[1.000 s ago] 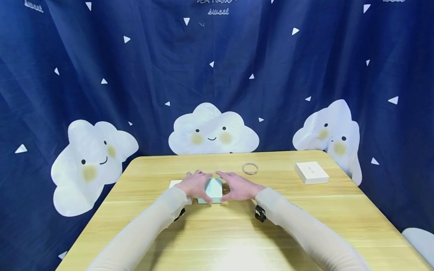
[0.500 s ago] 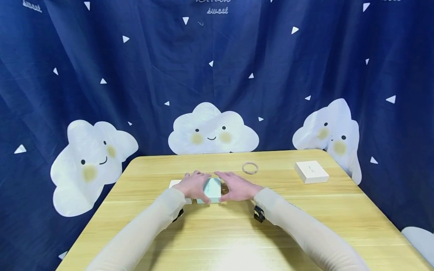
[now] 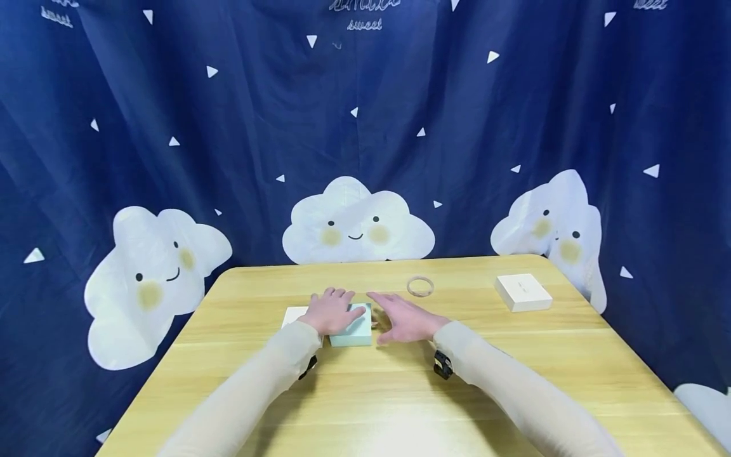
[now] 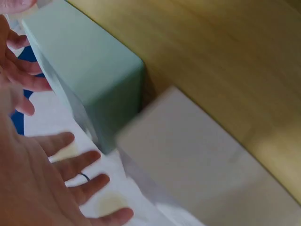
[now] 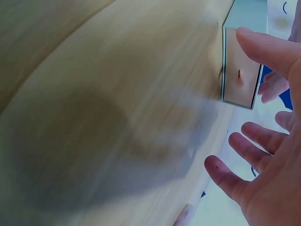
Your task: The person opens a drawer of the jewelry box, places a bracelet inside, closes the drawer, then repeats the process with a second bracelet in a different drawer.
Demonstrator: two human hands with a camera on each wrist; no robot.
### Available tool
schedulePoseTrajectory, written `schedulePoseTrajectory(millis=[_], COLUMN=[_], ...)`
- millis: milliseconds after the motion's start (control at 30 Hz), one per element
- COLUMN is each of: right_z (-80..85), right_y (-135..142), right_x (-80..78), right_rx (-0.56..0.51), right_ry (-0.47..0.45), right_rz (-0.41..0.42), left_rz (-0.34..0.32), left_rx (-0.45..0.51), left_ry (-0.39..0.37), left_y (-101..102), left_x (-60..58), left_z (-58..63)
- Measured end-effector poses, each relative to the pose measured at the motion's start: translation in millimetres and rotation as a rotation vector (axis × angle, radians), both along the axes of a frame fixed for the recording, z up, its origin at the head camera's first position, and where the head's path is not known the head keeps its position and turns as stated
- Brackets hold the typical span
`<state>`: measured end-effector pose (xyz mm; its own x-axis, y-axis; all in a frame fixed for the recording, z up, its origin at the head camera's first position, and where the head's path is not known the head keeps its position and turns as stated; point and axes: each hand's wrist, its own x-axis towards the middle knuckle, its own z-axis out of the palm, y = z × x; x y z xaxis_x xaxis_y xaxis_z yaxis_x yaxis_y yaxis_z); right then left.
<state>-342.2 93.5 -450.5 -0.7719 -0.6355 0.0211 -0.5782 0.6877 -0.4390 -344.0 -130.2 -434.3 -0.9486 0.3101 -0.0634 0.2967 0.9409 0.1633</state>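
A mint-green box rests on the table. Over its left part is my left hand, fingers spread and thumb stretched above the lid. In the left wrist view the left hand has straight fingers beside the box's far side, apart from it. My right hand is held just right of the box, with a gap between. From the right wrist, the box's end shows as a shiny panel in a dark frame, the right hand open beside it. Left of the mint box lies a white box, partly hidden by my left hand.
A thin pale ring, like a bangle, lies toward the back of the wooden table. Another white box sits at the back right. A blue cloud-print curtain hangs behind the table.
My left hand's thumb has come off the mint box's front and the fingers have spread over it. The right hand has drawn slightly to the right, off the box's side. The box stays put.
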Motion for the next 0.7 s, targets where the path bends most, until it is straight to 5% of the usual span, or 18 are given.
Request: schedulePoseTrajectory(millis=[433,700], right_z=[-4.9,-4.3], right_y=[23.9,30.4], right_x=[-1.9,0.3], right_rx=[-0.022,-0.026], right_ry=[0.019,-0.008], right_rz=[-0.012,-0.019], left_rz=[0.082,0.106], left_rx=[0.074,0.117], left_ry=[0.036,0.042], left_y=[34.8,35.7], left_x=[-3.9,-15.7], left_z=[-21.2,-46.8])
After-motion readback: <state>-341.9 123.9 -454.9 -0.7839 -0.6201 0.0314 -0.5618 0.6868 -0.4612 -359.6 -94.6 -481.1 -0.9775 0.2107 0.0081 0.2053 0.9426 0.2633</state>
